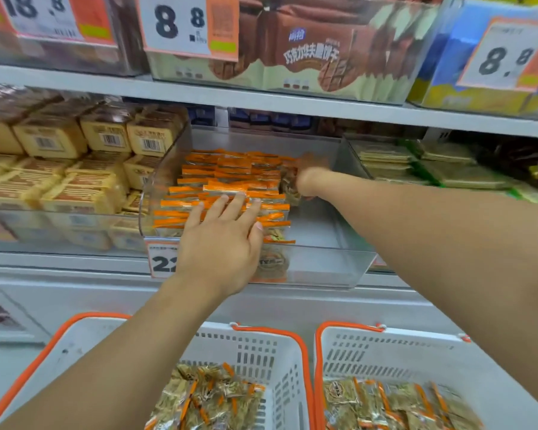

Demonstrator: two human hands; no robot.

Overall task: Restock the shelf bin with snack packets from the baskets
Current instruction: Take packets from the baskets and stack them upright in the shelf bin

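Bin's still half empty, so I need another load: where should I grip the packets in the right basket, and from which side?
Come from straight above: the right basket is open-topped with high walls. The packets lie loose and overlapping, so pinch one by its flat orange edge strip, or scoop a bunch across their flat faces.

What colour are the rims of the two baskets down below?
Orange rims on white baskets, seen clearly in the head view.

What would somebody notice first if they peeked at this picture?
Probably the two bare arms reaching into the clear shelf bin in the middle, where the left hand lies flat on rows of orange-edged snack packets and the right hand is blurred at the back of them. After that, the big 8.8 price tag up top and the two white baskets with orange rims below, holding more packets.
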